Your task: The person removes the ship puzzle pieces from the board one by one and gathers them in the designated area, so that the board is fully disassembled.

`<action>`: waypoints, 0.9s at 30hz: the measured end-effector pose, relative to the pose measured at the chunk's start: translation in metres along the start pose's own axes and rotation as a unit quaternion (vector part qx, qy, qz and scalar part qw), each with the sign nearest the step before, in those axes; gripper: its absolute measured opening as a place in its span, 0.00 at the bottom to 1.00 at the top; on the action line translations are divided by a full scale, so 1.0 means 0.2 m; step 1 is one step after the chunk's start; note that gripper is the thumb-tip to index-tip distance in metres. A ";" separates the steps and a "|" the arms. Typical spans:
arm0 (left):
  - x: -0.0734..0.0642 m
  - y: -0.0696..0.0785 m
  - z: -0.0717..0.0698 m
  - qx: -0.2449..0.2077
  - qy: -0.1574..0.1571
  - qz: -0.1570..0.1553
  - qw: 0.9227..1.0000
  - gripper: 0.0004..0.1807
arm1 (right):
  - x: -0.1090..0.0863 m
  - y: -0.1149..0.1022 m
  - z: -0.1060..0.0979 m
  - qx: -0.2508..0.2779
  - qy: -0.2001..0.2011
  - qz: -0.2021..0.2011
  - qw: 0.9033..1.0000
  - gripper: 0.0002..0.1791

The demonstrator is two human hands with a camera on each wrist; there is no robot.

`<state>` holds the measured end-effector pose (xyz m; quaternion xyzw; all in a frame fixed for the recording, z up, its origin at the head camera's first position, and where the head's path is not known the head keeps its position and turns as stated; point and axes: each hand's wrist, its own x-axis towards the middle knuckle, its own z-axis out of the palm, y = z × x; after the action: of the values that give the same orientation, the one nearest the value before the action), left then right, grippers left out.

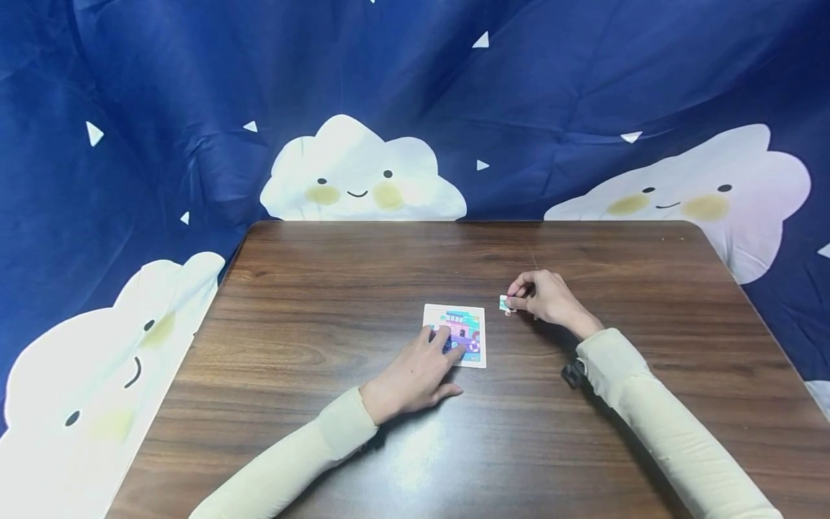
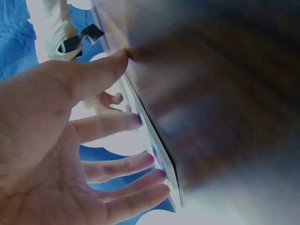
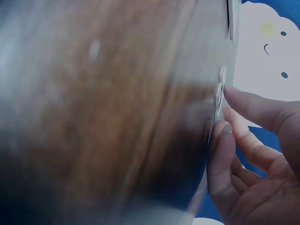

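A square puzzle board [image 1: 481,360] with a white border and a colourful picture lies flat near the middle of the table. My left hand [image 1: 415,371] rests on it with fingers spread; in the left wrist view the fingertips [image 2: 147,160] touch the board while the thumb reaches down to the wood. Just right of the board, my right hand [image 1: 550,299] pinches a small white-and-teal jigsaw piece [image 1: 503,303] between thumb and fingers. The right wrist view shows thin small pieces [image 3: 219,93] at the thumb tip, low over the tabletop, partly hidden by the fingers.
The brown wooden table [image 1: 311,288] has rounded far corners. Behind it hangs a blue curtain [image 1: 402,65] printed with smiling white clouds and small triangles. A black device [image 1: 573,374] is worn at the right wrist, below the pale sleeve.
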<state>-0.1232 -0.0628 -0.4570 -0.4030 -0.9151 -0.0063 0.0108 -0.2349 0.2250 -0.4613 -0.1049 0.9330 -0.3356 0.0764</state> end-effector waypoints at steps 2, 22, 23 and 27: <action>0.00 -0.01 0.00 0.000 -0.002 0.004 1.000 0.37 | 0.00 -0.01 0.00 -0.015 0.009 -0.011 1.000 0.08; 0.00 0.01 0.01 0.023 0.008 0.008 1.000 0.38 | 0.06 -0.25 0.17 0.045 -0.036 -0.093 0.994 0.05; 0.00 0.01 0.01 0.024 0.009 0.009 1.000 0.38 | 0.06 -0.26 0.18 0.042 -0.040 -0.097 0.994 0.05; 0.00 0.01 0.01 0.033 0.008 0.013 0.999 0.39 | 0.07 -0.27 0.21 0.026 -0.047 -0.111 0.992 0.05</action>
<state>-0.1214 -0.0606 -0.4589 -0.4141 -0.9095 0.0206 0.0310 -0.2324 0.1553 -0.4587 -0.2212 0.9022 -0.3603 0.0855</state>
